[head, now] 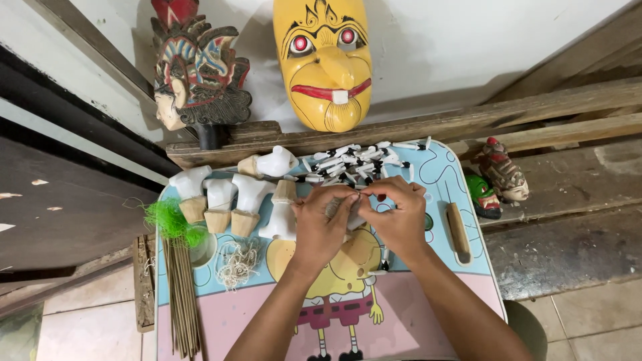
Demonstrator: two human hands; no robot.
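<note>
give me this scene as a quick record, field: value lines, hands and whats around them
view: head camera looking down at a small cartoon-printed table
left hand: pinching a small pale piece together with the other hand
right hand: fingertips on the same small piece; what it is cannot be told
behind hands: pile of small white sticks with black tips
left of hands: white carved figures on wooden bases, green tuft, string bundle, thin sticks
right of hands: wooden tool
wall: yellow mask, painted carved head
</note>
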